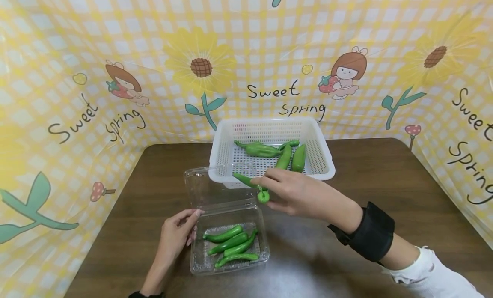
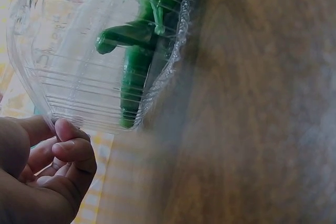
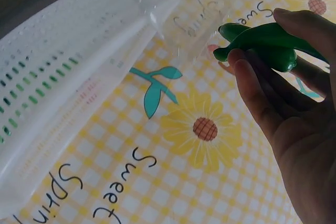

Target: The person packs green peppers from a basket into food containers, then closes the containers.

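My left hand (image 1: 174,236) pinches the rim of a clear plastic clamshell box (image 1: 197,263) at its back left corner, thumb on top. Several slim green peppers (image 1: 224,235) lie side by side in the box, and its hinged lid (image 1: 219,191) stands raised behind. Over the gap between box and basket, my right hand (image 1: 294,192) holds green peppers (image 3: 268,40) between thumb and fingers; two show in the right wrist view. One points left, while the rounded end of another shows below the fingers. Part of them is hidden by the hand.
A white slotted plastic basket (image 1: 328,161) stands at the back of the brown wooden table (image 1: 154,178), with several larger green peppers (image 1: 262,150) inside. The raised lid overlaps its front left corner. A yellow checked cloth (image 1: 246,54) hangs behind and at both sides.
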Demonstrator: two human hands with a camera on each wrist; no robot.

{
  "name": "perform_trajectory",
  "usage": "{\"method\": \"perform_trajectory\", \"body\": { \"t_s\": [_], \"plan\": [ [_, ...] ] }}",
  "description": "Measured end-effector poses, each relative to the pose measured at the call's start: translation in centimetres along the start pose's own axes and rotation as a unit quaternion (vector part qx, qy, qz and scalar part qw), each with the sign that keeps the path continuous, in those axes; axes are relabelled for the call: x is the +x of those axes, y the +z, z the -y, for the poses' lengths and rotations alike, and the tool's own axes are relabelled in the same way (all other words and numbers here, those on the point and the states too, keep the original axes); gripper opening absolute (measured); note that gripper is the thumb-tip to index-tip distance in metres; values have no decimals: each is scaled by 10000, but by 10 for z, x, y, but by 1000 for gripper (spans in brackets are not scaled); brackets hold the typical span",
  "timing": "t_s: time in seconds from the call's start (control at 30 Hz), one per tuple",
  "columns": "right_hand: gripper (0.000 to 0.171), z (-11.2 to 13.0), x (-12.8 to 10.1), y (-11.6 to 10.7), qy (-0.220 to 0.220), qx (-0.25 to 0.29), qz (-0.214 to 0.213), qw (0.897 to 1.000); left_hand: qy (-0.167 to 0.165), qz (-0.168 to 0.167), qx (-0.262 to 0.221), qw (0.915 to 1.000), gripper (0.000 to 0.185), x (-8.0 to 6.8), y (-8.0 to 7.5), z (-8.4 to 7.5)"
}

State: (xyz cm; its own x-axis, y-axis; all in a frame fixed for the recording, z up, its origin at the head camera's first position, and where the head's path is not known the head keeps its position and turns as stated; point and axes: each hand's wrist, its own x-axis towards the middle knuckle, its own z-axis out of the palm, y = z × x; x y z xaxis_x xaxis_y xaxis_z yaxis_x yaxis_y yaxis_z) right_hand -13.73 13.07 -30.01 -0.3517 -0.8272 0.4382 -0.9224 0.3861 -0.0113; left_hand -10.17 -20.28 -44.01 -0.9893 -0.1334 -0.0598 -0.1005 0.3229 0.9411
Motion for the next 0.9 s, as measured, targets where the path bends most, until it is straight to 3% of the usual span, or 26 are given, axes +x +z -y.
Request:
{"method": "perform_trajectory", "body": {
  "t_s": [0.6,0.9],
  "plan": [
    [45,18,6,28,-387,264,258,9986,-108,6,-122,9999,25,-1,0,-1],
    [41,29,6,42,-589,172,649,9960,-95,-14,-114,9999,25,-2,0,-2]
  ]
}}
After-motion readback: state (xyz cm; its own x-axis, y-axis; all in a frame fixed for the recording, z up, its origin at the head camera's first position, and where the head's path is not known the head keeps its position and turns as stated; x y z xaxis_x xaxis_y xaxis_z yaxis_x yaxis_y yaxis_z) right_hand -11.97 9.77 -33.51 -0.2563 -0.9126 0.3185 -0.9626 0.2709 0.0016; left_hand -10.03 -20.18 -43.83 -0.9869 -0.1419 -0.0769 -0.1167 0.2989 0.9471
